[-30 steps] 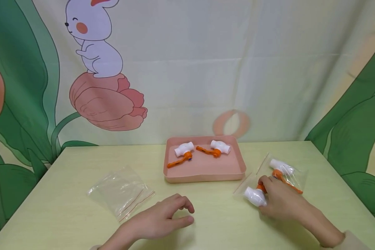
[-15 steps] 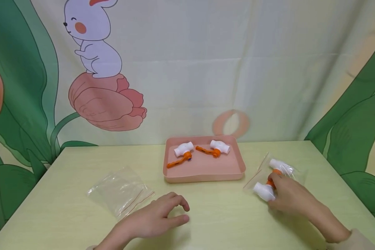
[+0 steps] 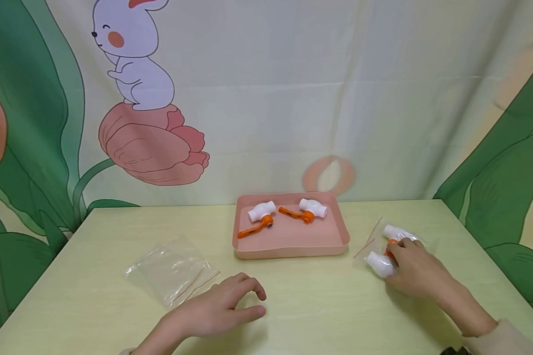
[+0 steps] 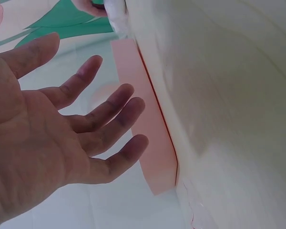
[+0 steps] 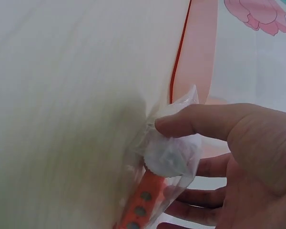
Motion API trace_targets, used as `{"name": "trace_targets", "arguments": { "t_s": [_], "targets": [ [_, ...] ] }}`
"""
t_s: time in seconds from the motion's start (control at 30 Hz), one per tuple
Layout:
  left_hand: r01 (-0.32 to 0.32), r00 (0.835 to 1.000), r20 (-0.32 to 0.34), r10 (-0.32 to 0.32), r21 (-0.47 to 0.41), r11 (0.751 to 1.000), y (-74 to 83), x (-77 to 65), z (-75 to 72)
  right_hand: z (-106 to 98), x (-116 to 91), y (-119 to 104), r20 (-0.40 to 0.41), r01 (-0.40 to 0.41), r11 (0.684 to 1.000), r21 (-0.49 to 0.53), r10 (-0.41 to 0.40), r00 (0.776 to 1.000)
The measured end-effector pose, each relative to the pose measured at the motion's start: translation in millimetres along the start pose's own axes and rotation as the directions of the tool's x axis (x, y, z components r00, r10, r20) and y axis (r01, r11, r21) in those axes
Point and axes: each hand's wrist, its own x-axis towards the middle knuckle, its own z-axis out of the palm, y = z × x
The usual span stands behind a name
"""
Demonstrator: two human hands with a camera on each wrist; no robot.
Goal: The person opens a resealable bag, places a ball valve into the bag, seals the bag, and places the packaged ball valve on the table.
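Note:
My right hand [image 3: 419, 270] grips a white ball valve [image 3: 380, 265] with an orange handle, sealed in a clear zip bag, at the right of the table. In the right wrist view, thumb and fingers close around the bagged valve [image 5: 166, 155], its orange handle [image 5: 145, 198] pointing down. Just behind it lies a second bagged white valve [image 3: 393, 232], partly covered by my right hand. My left hand [image 3: 219, 305] hovers over the table's front middle, fingers loosely bent and holding nothing; the left wrist view shows the bare palm [image 4: 43, 133].
A pink tray [image 3: 293, 241] stands at the back middle, carrying two unbagged valves, a left one [image 3: 261, 211] and a right one [image 3: 313, 208]. Flat clear zip bags [image 3: 166, 271] lie left on the pale table [image 3: 93, 296]. A printed curtain [image 3: 257, 98] hangs behind.
My right hand has slid the bagged valve back and to the right, close against the other bagged one. My left hand has drifted slightly left.

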Motion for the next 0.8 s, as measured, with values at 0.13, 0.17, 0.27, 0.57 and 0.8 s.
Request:
{"name": "trace_targets", "arguments": {
  "t_s": [0.13, 0.17, 0.27, 0.57, 0.8],
  "targets": [
    [0.002, 1.000, 0.000, -0.002, 0.012, 1.000, -1.6, -0.6, 0.2, 1.1, 1.7, 4.3, 0.003, -0.012, 1.000, 0.017, 0.012, 1.000],
    [0.002, 1.000, -0.001, -0.002, 0.015, 1.000, -2.3, -0.8, 0.3, 1.4, 2.0, 5.6, 0.003, -0.012, 1.000, 0.024, 0.012, 1.000],
    [0.004, 1.000, -0.003, -0.004, 0.021, 1.000, -3.8, -1.5, 0.0, 1.8, 3.5, 9.5, -0.006, -0.005, 0.999, 0.045, 0.005, 1.000],
    [0.018, 1.000, -0.005, -0.018, 0.025, 1.000, -6.1, -3.4, -1.7, 1.5, 10.3, 20.8, -0.041, 0.048, 0.998, 0.045, -0.046, 0.998],
    [0.021, 1.000, -0.008, -0.021, 0.037, 0.999, -8.6, -3.0, -2.5, 3.6, 20.8, 30.5, -0.061, 0.071, 0.996, 0.051, -0.067, 0.996]
  ]
}}
